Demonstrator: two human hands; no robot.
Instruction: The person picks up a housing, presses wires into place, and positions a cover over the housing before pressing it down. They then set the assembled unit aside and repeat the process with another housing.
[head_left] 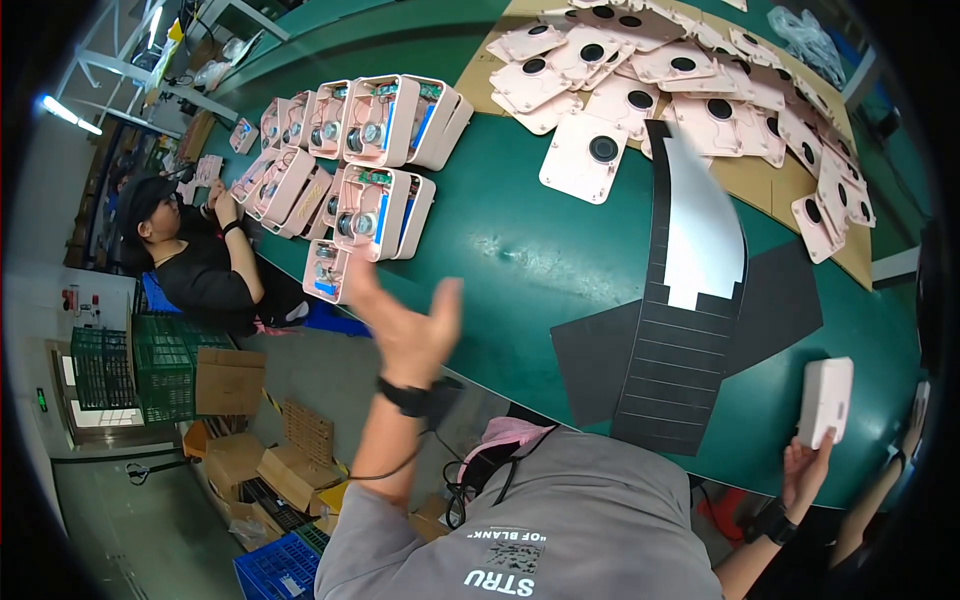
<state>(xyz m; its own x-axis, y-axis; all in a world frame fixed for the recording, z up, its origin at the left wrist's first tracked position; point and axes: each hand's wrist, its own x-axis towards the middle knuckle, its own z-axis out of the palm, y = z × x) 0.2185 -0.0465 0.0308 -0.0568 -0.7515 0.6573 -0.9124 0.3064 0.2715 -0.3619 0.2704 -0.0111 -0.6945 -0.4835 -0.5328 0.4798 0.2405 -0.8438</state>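
My left hand (410, 335), slightly blurred, is raised with thumb and fingers spread. Its fingertips overlap the edge of a small open pink casing (325, 270) at the near end of a group; whether they touch cannot be told. Beside it stand more open pink casings (370, 215) with round speakers, blue parts and green circuit boards inside. At the right of the table, my right hand (805, 465) has its fingers closed around the lower end of a pale pink box-shaped housing (827, 395). The housing stands upright, and part of my fingers is hidden behind it.
Black sheets (670, 400) with cut strips and a shiny white backing (700, 230) lie mid-table. Pink panels (585, 155) with black round parts pile on cardboard (850, 270). A co-worker (190, 250) sits at left; another person's hand (912, 435) shows at far right. Crates (165, 365) stand behind.
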